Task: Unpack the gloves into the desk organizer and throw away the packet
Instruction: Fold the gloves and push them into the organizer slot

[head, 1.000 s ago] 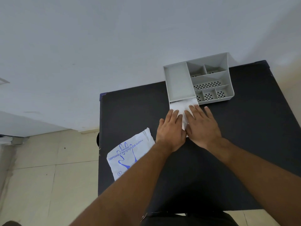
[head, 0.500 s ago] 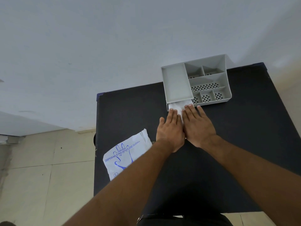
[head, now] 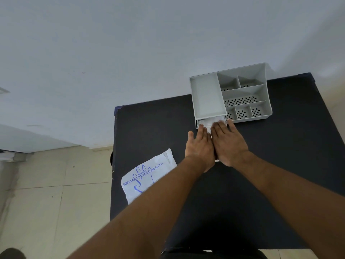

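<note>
A grey desk organizer (head: 268,101) stands at the far edge of the black table (head: 149,128). A folded white stack of gloves (head: 210,122) lies partly inside the low slot under the organizer's large left compartment. My left hand (head: 200,146) and my right hand (head: 230,144) lie flat side by side on the stack, fingertips at the slot's mouth. Most of the stack is hidden under my hands. The white packet (head: 147,178) with blue glove print lies flat at the table's left edge, partly overhanging it and partly behind my left forearm.
The organizer's right side has several small perforated compartments (head: 240,100). A pale wall rises right behind the table. Tiled floor (head: 46,193) lies to the left, below the table's edge.
Both hands have slid forward with the glove stack toward the organizer. Less of the white stack shows now, as its front end has gone into the low slot.
</note>
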